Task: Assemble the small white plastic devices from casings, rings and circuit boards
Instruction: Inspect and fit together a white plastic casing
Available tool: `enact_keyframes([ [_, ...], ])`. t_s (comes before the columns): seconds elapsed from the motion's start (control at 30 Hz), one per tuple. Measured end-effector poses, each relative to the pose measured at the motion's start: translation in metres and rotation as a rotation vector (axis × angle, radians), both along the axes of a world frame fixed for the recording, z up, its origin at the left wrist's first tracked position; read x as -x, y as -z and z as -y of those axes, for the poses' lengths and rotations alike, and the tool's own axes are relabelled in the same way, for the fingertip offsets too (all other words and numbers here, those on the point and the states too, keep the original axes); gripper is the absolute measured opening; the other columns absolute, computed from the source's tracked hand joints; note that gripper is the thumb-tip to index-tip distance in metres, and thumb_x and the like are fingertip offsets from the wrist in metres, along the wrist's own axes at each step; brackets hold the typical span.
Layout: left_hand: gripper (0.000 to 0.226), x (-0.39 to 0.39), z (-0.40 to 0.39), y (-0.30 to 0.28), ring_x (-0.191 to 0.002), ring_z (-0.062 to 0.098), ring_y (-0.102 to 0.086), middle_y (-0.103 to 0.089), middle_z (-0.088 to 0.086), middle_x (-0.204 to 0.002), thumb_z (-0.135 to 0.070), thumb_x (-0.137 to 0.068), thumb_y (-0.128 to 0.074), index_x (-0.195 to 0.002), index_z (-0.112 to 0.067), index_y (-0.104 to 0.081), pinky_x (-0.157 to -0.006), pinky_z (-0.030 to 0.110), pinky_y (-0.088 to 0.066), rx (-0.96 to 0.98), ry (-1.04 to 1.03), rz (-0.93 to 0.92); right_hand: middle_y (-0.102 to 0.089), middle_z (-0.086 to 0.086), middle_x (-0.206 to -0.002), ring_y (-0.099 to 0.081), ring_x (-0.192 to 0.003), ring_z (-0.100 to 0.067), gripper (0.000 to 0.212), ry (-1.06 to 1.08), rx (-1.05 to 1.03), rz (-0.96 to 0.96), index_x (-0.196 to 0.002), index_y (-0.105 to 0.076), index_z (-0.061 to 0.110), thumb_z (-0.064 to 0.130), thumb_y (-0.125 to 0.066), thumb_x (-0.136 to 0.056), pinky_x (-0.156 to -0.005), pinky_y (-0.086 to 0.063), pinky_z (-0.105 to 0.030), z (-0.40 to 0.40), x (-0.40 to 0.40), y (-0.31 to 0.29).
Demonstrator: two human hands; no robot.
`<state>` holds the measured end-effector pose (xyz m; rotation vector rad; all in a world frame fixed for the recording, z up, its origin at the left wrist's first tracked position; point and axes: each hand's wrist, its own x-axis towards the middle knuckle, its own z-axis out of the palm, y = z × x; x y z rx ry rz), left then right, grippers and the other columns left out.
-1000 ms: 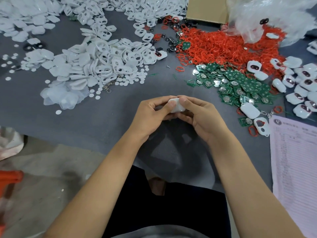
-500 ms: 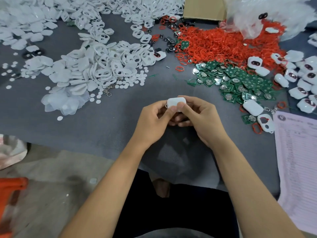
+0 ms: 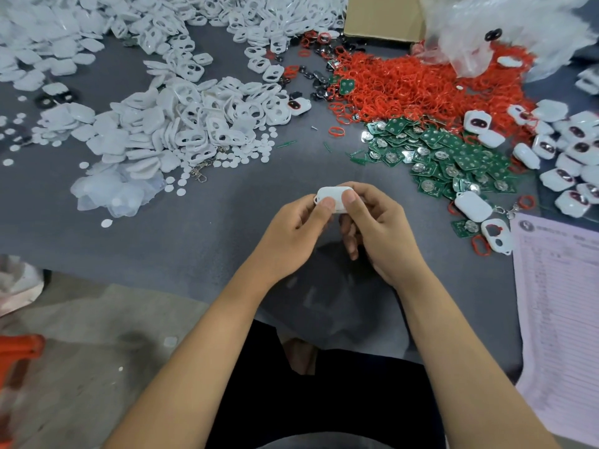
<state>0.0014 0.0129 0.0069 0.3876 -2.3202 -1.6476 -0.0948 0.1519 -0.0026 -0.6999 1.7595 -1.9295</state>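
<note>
Head view: the person sits at a grey cloth-covered worktable (image 3: 201, 241), both forearms reaching in from below, hands meeting over its near middle.
Held piece: a small white rounded-rectangle plastic device (image 3: 334, 196) sits between the two hands, raised just off the cloth, its closed smooth side up.
Left hand (image 3: 293, 234): fingers curled under the device, thumb laid over its near left edge; it holds the piece steady.
Right hand (image 3: 377, 226): thumb on the near right edge, fingers wrapped behind and below; it pinches the same piece.
Why held so: two thumbs side by side on top with fingers beneath looks like a squeeze to snap the two casing halves together. That is my judgement; the seam itself is hidden.
White casing shells (image 3: 181, 131): heaped at far left, many with oval cut-outs, within the left hand's reach.
Red rubber rings (image 3: 418, 89): a loose pile at far right centre.
Green square circuit boards (image 3: 453, 157): spread just below the rings, near the right hand, probably so parts come in assembly order.
Finished white devices (image 3: 570, 150): gathered along the right edge, apart from raw parts.
Printed paper sheet (image 3: 557, 303): lies at the right edge.
Stage: this unit seems nearly closed; many loose parts are left.
</note>
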Motion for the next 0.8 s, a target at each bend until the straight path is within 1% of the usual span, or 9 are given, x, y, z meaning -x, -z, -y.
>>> enact_keyframes([
  [0.13, 0.044, 0.0005, 0.0008, 0.0012, -0.057, 0.008, -0.038, -0.048, -0.01, -0.064, -0.039, -0.11, -0.047, -0.091, -0.003, -0.062, -0.056, 0.028, -0.033, -0.064, -0.004, -0.012, -0.059, -0.007, -0.068, -0.052, -0.044, -0.018, 0.028, -0.054, 0.052, 0.045, -0.122, -0.069, 0.015, 0.034, -0.059, -0.104, -0.04, -0.044, -0.026, -0.0007, 0.0005, -0.0011],
  [0.3, 0.039, 0.0016, 0.0007, 0.0025, -0.057, 0.006, -0.039, -0.048, -0.011, -0.063, -0.041, -0.11, -0.047, -0.088, -0.013, -0.063, -0.056, 0.025, -0.034, -0.054, 0.013, -0.004, -0.059, -0.007, -0.07, -0.05, -0.047, -0.017, 0.028, -0.071, 0.046, 0.083, -0.123, -0.066, 0.008, 0.027, -0.056, -0.106, -0.041, -0.042, -0.026, -0.0029, 0.0006, -0.0005],
  [0.37, 0.039, 0.0018, 0.0002, 0.0014, -0.057, 0.008, -0.039, -0.048, -0.01, -0.064, -0.042, -0.11, -0.047, -0.09, -0.013, -0.064, -0.056, 0.027, -0.035, -0.037, 0.02, 0.008, -0.058, -0.005, -0.068, -0.049, -0.046, -0.017, 0.028, -0.074, 0.031, 0.093, -0.12, -0.063, 0.005, 0.028, -0.057, -0.105, -0.041, -0.041, -0.026, -0.003, 0.0015, -0.0015],
  [0.43, 0.033, 0.0015, 0.0014, -0.0003, -0.058, 0.008, -0.039, -0.047, -0.01, -0.065, -0.039, -0.11, -0.048, -0.089, -0.02, -0.064, -0.056, 0.028, -0.035, -0.017, 0.038, 0.008, -0.057, -0.005, -0.067, -0.05, -0.046, -0.017, 0.025, -0.093, 0.018, 0.09, -0.117, -0.062, 0.005, 0.026, -0.057, -0.105, -0.041, -0.042, -0.027, -0.0039, 0.0022, -0.0018],
  [0.5, 0.028, 0.0009, 0.0038, -0.0022, -0.056, 0.001, -0.04, -0.05, -0.014, -0.063, -0.033, -0.11, -0.05, -0.086, -0.026, -0.063, -0.056, 0.022, -0.035, -0.021, 0.065, -0.017, -0.058, -0.004, -0.067, -0.051, -0.047, -0.017, 0.021, -0.11, 0.014, 0.083, -0.116, -0.061, 0.005, 0.023, -0.056, -0.106, -0.042, -0.045, -0.028, -0.0056, 0.0029, -0.0017],
  [0.57, 0.027, 0.0015, 0.0045, -0.0017, -0.056, 0.0, -0.043, -0.051, -0.014, -0.063, -0.03, -0.11, -0.051, -0.088, -0.02, -0.064, -0.056, 0.016, -0.036, 0.005, 0.058, -0.022, -0.059, -0.004, -0.068, -0.054, -0.049, -0.017, 0.02, -0.108, 0.015, 0.074, -0.119, -0.06, 0.005, 0.021, -0.055, -0.107, -0.045, -0.05, -0.029, -0.0058, 0.0028, -0.0016],
  [0.67, 0.026, 0.0028, -0.0002, 0.0008, -0.059, 0.003, -0.045, -0.054, -0.007, -0.068, -0.031, -0.109, -0.052, -0.092, -0.015, -0.063, -0.056, 0.018, -0.037, 0.085, -0.016, -0.021, -0.062, -0.004, -0.073, -0.059, -0.055, -0.019, 0.02, -0.056, 0.043, 0.057, -0.126, -0.062, 0.01, 0.017, -0.055, -0.108, -0.052, -0.055, -0.032, -0.0019, -0.0001, -0.0021],
  [0.73, 0.024, 0.0031, -0.0029, 0.0024, -0.062, 0.001, -0.051, -0.06, -0.01, -0.071, -0.031, -0.109, -0.053, -0.093, -0.015, -0.062, -0.06, 0.018, -0.04, 0.084, -0.059, -0.031, -0.065, -0.007, -0.078, -0.062, -0.061, -0.02, 0.023, -0.01, 0.067, 0.042, -0.129, -0.064, 0.015, 0.014, -0.056, -0.108, -0.056, -0.058, -0.032, 0.0011, -0.0028, -0.0018],
  [0.8, 0.026, 0.0025, -0.0042, 0.0021, -0.061, -0.002, -0.057, -0.067, -0.017, -0.074, -0.036, -0.109, -0.052, -0.1, -0.015, -0.065, -0.061, 0.014, -0.042, 0.005, -0.068, -0.042, -0.068, -0.012, -0.085, -0.066, -0.069, -0.02, 0.03, 0.03, 0.077, 0.013, -0.13, -0.067, 0.02, 0.008, -0.054, -0.107, -0.06, -0.059, -0.032, 0.0015, -0.0047, -0.0021],
])
